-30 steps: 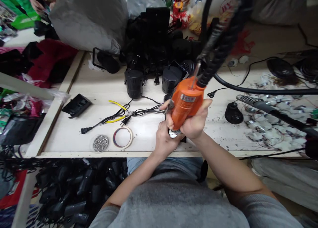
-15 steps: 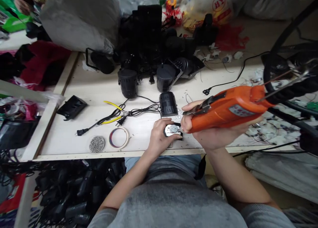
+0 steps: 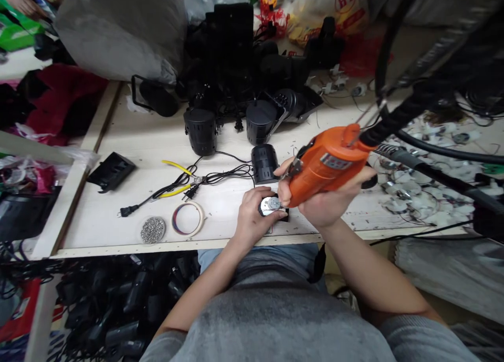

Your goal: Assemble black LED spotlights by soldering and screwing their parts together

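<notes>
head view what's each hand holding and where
The right hand grips an orange electric screwdriver around its body; the left hand holds a round metal part by its side.

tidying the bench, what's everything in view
electric screwdriver: 1, orange, held above the bench
round metal part: 1, silver, held at the bench front
slotted housings: 3 loose, black, mid-bench, more heaped behind
cord with plug: 1, black, across the bench
pliers: 1, yellow handles, under the cord
tape roll: 1, cream, bench front
small screws: one heap, silver, beside the tape
plastic part: 1, black, left of the bench
left hand: 1, on the metal part
right hand: 1, gripping the screwdriver
</notes>
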Demonstrator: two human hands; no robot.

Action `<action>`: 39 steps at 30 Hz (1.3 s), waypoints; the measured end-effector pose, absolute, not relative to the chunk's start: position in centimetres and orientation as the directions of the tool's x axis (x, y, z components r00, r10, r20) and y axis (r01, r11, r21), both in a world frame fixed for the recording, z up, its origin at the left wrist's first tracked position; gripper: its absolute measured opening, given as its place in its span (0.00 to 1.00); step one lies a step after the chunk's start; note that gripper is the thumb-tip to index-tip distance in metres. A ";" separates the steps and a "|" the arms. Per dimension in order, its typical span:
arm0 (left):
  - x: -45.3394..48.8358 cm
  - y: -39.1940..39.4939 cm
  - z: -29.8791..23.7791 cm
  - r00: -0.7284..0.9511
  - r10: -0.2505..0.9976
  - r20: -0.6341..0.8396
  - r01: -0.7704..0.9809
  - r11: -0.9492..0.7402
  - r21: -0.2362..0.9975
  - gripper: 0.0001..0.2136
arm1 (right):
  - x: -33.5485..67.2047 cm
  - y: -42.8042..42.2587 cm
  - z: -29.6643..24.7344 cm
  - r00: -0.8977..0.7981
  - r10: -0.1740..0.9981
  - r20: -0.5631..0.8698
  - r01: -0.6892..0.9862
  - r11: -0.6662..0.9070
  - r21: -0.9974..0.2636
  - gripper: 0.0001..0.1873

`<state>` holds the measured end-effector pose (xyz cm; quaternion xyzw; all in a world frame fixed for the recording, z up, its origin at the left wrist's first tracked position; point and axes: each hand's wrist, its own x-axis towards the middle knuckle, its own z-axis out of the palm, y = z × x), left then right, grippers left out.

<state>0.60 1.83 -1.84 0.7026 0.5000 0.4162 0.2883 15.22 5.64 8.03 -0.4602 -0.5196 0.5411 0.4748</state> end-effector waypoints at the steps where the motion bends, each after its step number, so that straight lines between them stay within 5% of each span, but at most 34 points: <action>1: 0.6 1.8 -1.9 0.154 0.941 0.301 0.463 -0.338 0.819 0.19 | 15.0 5.8 8.0 -0.159 0.987 -0.010 -0.096 -0.026 -0.995 0.56; 8: 0.7 1.8 -2.1 0.149 0.943 0.298 0.499 -0.331 0.801 0.20 | 14.3 6.1 8.5 -0.274 0.959 0.077 -0.332 -0.019 -0.943 0.48; 18: -0.8 1.7 0.7 0.328 0.886 0.328 0.652 -0.463 0.600 0.17 | 17.3 2.8 7.9 -0.086 0.965 0.246 -0.494 0.173 -0.852 0.45; 25: -1.0 3.2 1.2 0.547 0.797 0.255 0.607 -0.588 0.535 0.09 | 16.4 1.6 7.3 -0.076 0.994 0.083 -0.368 0.049 -0.929 0.42; 29: -1.4 3.5 2.0 0.458 0.852 0.255 0.552 -0.498 0.669 0.09 | 16.1 1.6 7.6 -0.076 0.996 0.047 -0.342 0.019 -0.940 0.39; 32: -2.0 3.5 2.0 0.177 0.966 0.189 0.362 -0.242 0.900 0.11 | 16.0 1.7 8.2 -0.070 0.998 -0.009 -0.309 -0.030 -0.951 0.44; 34: -2.6 3.3 1.6 0.015 1.000 0.001 0.030 -0.002 1.000 0.14 | 16.1 1.7 8.6 -0.075 0.996 -0.045 -0.292 -0.065 -0.954 0.46; 37: -3.4 2.8 0.9 0.032 0.942 -0.335 -0.460 0.312 0.831 0.18 | 16.3 1.9 8.9 -0.085 0.996 -0.020 -0.321 -0.046 -0.946 0.46; 39: -3.9 2.3 0.6 0.087 0.885 -0.457 -0.609 0.410 0.679 0.20 | 16.4 2.0 8.8 -0.097 0.995 0.014 -0.350 -0.021 -0.936 0.44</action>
